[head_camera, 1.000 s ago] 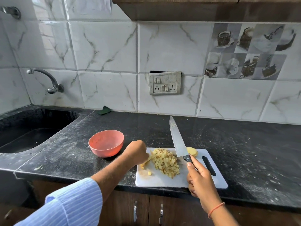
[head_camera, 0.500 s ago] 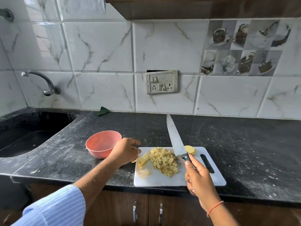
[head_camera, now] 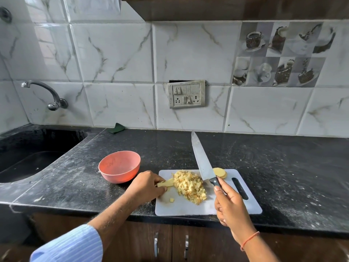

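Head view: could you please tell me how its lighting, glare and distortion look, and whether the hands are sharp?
Head view: soft light, faint shadow under the bowl; window glare on the upper-left tiles; wide-angle bowing of tile lines and counter edge; the left hand pinching a strip, the right hand gripping the knife, and the diced pile on the board are sharp, no motion blur.

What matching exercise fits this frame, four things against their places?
1. salmon-pink round plastic bowl
2. long steel knife with black handle
3. heap of yellow diced pieces
4. pale yellow round slices

A. gripped by the right hand
B. middle of the white plastic cutting board
C. on the black stone counter, left of the board
D. board's far edge, right of the blade

Pairs: 1-C, 2-A, 3-B, 4-D
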{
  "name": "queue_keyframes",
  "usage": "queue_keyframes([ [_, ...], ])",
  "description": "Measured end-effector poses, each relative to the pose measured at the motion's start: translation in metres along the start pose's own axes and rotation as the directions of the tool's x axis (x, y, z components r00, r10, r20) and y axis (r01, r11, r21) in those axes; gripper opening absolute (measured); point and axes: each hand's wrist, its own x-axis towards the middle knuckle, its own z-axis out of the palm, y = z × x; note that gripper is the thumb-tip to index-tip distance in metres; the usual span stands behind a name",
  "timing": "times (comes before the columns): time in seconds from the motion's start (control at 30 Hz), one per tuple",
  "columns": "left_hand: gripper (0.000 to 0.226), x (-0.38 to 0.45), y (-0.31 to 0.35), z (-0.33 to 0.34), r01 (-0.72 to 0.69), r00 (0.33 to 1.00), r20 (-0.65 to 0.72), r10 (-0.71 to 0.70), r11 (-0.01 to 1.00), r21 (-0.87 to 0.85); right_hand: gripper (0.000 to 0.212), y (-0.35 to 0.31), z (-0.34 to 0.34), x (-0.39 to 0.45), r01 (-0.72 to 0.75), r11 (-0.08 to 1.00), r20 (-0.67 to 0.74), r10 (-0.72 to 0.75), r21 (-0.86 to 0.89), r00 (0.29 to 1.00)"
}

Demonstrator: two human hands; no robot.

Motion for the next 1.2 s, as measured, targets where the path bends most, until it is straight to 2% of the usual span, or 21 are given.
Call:
queue_keyframes([
  [0.37,0.012,-0.003,-0.009,-0.005,-0.065,0.992,0.106,0.064,0.998,0.013,0.039,-0.002,0.001,-0.001,0.009,1.000,-0.006,-0.009,0.006,1.000],
  [0.8,0.033,-0.012,-0.002,-0.003,-0.165,0.981,0.086,0.175,0.980,-0.108,0.038,-0.002,0.001,-0.002,0.006,1.000,-0.010,-0.006,-0.006,1.000],
  [1.03,0.005,-0.009,-0.004,-0.008,-0.042,0.997,0.047,0.056,0.964,-0.263,0.039,-0.003,0.002,-0.002,0.010,1.000,-0.009,-0.010,-0.008,1.000],
  [1.2,0.012,-0.005,-0.015,-0.009,0.049,0.997,0.075,-0.035,0.979,-0.199,0.038,-0.003,0.002,-0.002,0.005,1.000,-0.004,-0.005,-0.001,1.000],
])
